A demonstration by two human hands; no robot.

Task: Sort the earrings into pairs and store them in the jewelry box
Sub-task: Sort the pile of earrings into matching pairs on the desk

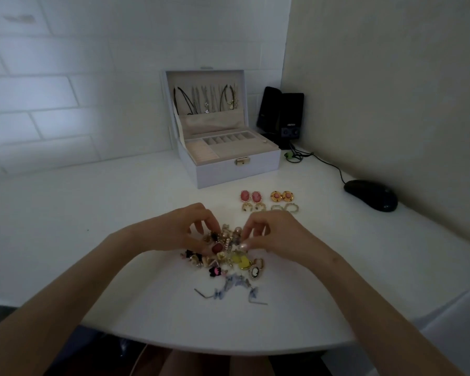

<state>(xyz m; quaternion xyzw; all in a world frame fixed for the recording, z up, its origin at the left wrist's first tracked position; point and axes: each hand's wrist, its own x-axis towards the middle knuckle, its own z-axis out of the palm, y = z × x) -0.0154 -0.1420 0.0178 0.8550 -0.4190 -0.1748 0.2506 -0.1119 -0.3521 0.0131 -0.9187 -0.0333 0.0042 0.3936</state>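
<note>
Both hands, left hand [193,229] and right hand [266,234], dug pinched fingers into the mixed pile of small shiny earrings [225,253] on the white surface [92,226]; I cannot tell what each grip held.

Mixed earring pile [225,256] mid-table — four sorted pairs [269,202] before open jewelry box [228,147].

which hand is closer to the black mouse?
Right. The right hand is over the earring pile, with the black mouse farther right and toward the wall. The left hand sits on the pile's far side from the mouse.
</note>
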